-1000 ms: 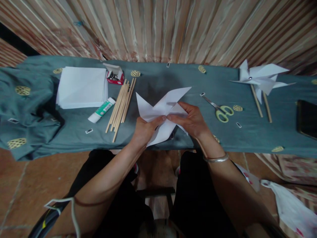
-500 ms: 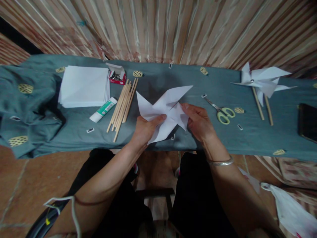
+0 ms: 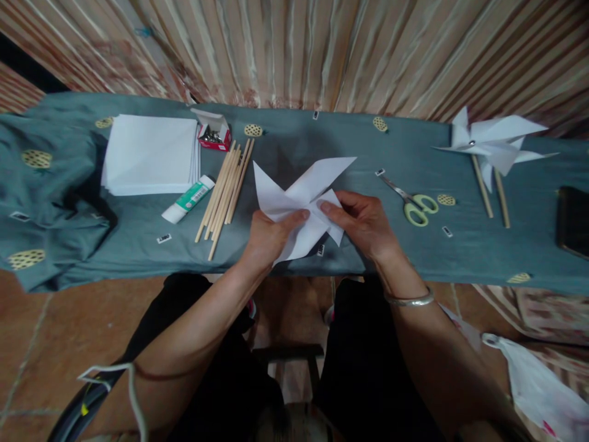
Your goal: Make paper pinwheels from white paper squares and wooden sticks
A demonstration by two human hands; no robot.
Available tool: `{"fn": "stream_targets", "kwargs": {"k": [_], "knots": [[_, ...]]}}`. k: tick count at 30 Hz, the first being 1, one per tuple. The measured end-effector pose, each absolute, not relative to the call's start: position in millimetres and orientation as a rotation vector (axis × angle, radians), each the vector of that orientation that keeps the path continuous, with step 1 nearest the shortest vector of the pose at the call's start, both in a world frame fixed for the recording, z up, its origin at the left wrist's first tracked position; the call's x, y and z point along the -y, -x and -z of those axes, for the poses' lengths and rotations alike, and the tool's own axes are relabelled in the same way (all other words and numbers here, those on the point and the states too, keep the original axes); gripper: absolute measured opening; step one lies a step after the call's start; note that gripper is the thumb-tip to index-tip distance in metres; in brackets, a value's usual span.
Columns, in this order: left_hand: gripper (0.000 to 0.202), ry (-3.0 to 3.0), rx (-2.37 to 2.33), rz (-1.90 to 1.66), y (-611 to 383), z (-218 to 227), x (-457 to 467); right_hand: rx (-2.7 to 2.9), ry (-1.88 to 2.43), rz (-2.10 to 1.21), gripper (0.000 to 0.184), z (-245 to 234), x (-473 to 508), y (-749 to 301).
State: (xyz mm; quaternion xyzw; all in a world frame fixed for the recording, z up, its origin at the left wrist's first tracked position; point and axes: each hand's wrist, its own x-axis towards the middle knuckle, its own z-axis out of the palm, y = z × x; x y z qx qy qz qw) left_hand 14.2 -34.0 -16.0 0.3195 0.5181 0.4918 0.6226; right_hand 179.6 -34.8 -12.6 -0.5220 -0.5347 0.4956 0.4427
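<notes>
Between my hands, over the cloth-covered table, is a white paper pinwheel (image 3: 301,191) with its blades folded in toward the middle. My left hand (image 3: 271,234) grips it from the lower left, thumb pressed near the centre and the other fingers hidden beneath. At its right side my right hand (image 3: 363,222) is closed on a blade, with the thumb lying on top close to the centre. To the left lie several wooden sticks (image 3: 225,191). Green-handled scissors (image 3: 411,201) rest to the right of my right hand.
A stack of white paper (image 3: 150,153), a glue stick (image 3: 188,199) and an open red box (image 3: 215,134) of small metal pieces occupy the left side. Finished-looking pinwheels (image 3: 499,144) on sticks lie at the right, near a black phone (image 3: 573,221). A pleated curtain (image 3: 304,55) hangs behind.
My right thumb has moved inward over the paper, toward the pinwheel's centre. My left hand keeps its grip in nearly the same place. The view has shifted slightly.
</notes>
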Motion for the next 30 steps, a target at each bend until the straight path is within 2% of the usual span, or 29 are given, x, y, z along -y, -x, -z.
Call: {"fn": "stream_targets", "kwargs": {"k": [8, 20, 30], "knots": [[0.029, -0.800, -1.214, -1.121, -14.2, 15.7, 34.0, 1.302, 1.332, -1.265, 0.041, 12.4, 33.1, -182.3], [0.027, -0.907, -1.275, -1.062, -10.2, 14.2, 35.6, 1.385, 1.353, -1.323, 0.028, 15.9, 33.3, -195.3], [0.027, -0.921, -1.262, -1.085, -11.5, 14.3, 35.9, 1.352, 1.353, -1.465, 0.029, 6.9, 35.3, -202.6]]}}
